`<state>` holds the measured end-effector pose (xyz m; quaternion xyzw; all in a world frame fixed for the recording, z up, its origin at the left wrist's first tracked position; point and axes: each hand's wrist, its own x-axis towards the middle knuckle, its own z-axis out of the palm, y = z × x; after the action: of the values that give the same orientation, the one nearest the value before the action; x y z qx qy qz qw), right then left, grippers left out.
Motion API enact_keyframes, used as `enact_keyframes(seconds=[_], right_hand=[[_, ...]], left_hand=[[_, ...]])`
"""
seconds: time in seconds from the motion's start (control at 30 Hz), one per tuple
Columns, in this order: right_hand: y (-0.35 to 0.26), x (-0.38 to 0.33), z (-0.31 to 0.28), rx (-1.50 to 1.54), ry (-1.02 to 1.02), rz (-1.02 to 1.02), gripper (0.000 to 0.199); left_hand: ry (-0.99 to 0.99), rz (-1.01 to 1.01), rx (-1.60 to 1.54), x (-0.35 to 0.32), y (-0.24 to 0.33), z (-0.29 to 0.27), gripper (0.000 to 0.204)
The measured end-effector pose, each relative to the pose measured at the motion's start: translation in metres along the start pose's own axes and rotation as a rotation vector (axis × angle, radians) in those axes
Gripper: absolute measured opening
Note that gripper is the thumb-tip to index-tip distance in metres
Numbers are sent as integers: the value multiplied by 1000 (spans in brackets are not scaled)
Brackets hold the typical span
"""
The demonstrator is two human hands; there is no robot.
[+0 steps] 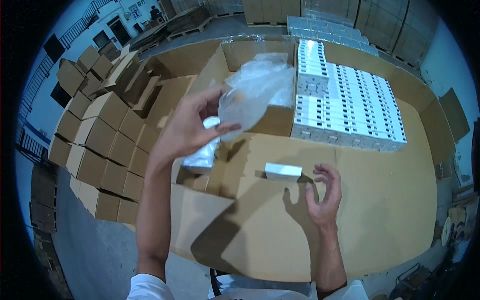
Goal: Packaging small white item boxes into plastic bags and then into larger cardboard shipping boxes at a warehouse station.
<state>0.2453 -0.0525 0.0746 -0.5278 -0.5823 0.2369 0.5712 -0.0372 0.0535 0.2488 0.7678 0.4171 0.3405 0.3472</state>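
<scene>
My left hand [192, 122] is raised over the left side of the cardboard-covered table, pinching a clear plastic bag [245, 110] between thumb and fingers. The bag hangs in front of a carton [260, 47] heaped with more clear plastic bags [267, 70]. A single small white box [283, 171] lies on the cardboard surface [380, 210]. Just to its right, my right hand [326, 195] is held with thumb and fingers curved apart, holding nothing. Beneath my left hand, a white plastic-wrapped item [202, 155] sits in a smaller carton, partly hidden by my wrist.
Rows of small white boxes [350, 107] are packed at the back right, with another stack [312, 67] on top at their left. Open brown cartons [107, 150] are piled on the left. Wrapped pallets [330, 32] stand behind the table.
</scene>
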Motion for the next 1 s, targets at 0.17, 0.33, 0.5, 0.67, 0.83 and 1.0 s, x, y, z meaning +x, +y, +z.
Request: enact_keyframes(seconds=[0.17, 0.33, 0.5, 0.67, 0.83, 1.0], right_hand=[[-16, -20, -22, 34, 23, -186, 50], [-11, -20, -43, 128, -41, -202, 41], [-15, -16, -43, 101, -220, -226, 32], [-20, -21, -30, -39, -332, -269, 27], [-14, -23, -20, -160, -420, -258, 28], [-11, -22, -19, -169, -442, -270, 22]], left_hand=[[-102, 100, -86, -96, -15, 65, 48], [-335, -82, -378, -133, -53, 129, 49], [-408, -214, -672, -137, -112, 167, 52], [-426, -216, -759, -130, -131, 174, 54], [-434, -224, -764, -132, -129, 167, 55], [-416, -180, -750, -130, -132, 168, 57]])
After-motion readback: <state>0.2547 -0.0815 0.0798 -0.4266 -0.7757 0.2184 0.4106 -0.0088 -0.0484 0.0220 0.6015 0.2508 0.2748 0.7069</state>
